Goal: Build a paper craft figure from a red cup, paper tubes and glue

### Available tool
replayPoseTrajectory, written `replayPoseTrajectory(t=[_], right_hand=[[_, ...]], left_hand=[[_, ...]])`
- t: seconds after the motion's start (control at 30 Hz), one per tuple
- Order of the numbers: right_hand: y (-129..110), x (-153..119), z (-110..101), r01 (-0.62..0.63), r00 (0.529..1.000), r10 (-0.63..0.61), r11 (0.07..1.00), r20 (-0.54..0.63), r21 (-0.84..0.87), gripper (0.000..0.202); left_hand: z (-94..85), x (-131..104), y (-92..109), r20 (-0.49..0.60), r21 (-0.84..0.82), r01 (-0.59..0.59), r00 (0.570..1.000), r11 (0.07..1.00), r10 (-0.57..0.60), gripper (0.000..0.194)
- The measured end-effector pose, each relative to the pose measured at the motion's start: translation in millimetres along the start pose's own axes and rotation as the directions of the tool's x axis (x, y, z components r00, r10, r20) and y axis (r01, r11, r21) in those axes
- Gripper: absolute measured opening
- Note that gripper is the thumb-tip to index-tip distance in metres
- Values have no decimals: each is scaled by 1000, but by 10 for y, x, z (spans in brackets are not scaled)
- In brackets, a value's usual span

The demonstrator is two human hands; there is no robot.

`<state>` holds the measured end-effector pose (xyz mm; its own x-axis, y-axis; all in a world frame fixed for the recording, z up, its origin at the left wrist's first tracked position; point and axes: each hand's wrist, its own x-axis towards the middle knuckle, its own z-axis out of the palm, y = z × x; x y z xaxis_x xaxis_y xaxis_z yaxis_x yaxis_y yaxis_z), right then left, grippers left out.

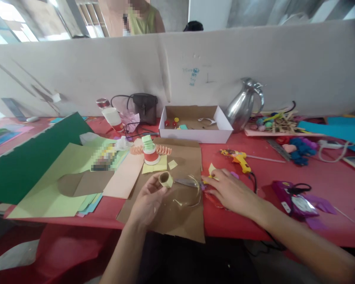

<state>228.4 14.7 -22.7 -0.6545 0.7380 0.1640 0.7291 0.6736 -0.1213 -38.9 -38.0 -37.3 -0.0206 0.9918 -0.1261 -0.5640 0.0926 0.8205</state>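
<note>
My left hand holds a short cardboard tube wrapped in pale yellow paper, its open end facing up. To the right, my right hand reaches palm down with fingers spread, over the handles of a pair of scissors and small paper scraps. Whether its fingertips touch the handles is hard to tell. The blades lie on a brown cardboard sheet. Behind my left hand stands a red and white cup figure with folded orange paper arms and green folded paper on top.
A yellow glue gun lies right of the cardboard. Behind are a white box, a metal jug and a dark bag. Paper sheets cover the left; a purple device sits right. A person is beyond the partition.
</note>
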Motion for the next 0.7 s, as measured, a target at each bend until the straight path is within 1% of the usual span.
replayPoseTrajectory(t=[0.03, 0.07, 0.13, 0.2, 0.23, 0.3, 0.33, 0.4, 0.43, 0.47, 0.5, 0.57, 0.6, 0.63, 0.7], right_hand=[[-62, -4, -55, -1, 1000, 2, 999, -23, 34, 24], [-122, -11, -104, -9, 999, 12, 998, -43, 70, 19], [-201, -28, -164, -57, 995, 66, 991, -72, 118, 24], [-173, -43, -173, -140, 983, 156, 979, -98, 151, 31], [-109, -45, -164, -196, 969, 218, 965, -117, 177, 34], [90, -37, -145, -308, 921, 353, 919, -165, 245, 38], [202, -25, -139, -358, 887, 418, 891, -197, 281, 35], [378, 15, -139, -402, 842, 484, 857, -237, 323, 22], [420, 44, -140, -402, 836, 492, 851, -245, 338, 18], [423, 77, -138, -390, 842, 482, 854, -242, 344, 16], [388, 115, -131, -372, 853, 466, 858, -233, 354, 15], [233, 208, -97, -320, 875, 438, 842, -205, 434, 15], [133, 264, -70, -287, 879, 439, 798, -184, 530, 15], [31, 324, -39, -246, 883, 446, 709, -150, 661, 16], [-147, 447, 29, -162, 904, 424, 444, -48, 881, 26]], left_hand=[[47, -5, 2, -6, 29, -12, 1000, 999, 12, 40], [96, -10, 7, -14, 60, -21, 1000, 998, 22, 41], [193, -11, 26, -31, 138, -18, 999, 990, 22, 43], [271, 27, 46, -49, 244, -15, 998, 970, 28, 43], [300, 70, 50, -49, 305, -25, 998, 952, 42, 41], [345, 211, 33, -17, 445, -89, 994, 891, 107, 39], [363, 303, 12, 17, 518, -138, 988, 844, 151, 38], [395, 506, -44, 79, 670, -216, 972, 710, 220, 36], [412, 601, -73, 93, 723, -227, 968, 652, 233, 34], [430, 684, -99, 98, 755, -232, 964, 613, 246, 34], [451, 750, -119, 98, 772, -234, 962, 591, 253, 33], [502, 819, -140, 97, 775, -242, 958, 583, 269, 33], [529, 821, -142, 101, 762, -252, 956, 597, 275, 33], [555, 806, -139, 104, 739, -260, 956, 622, 276, 33], [594, 735, -132, 104, 665, -259, 961, 700, 257, 37]])
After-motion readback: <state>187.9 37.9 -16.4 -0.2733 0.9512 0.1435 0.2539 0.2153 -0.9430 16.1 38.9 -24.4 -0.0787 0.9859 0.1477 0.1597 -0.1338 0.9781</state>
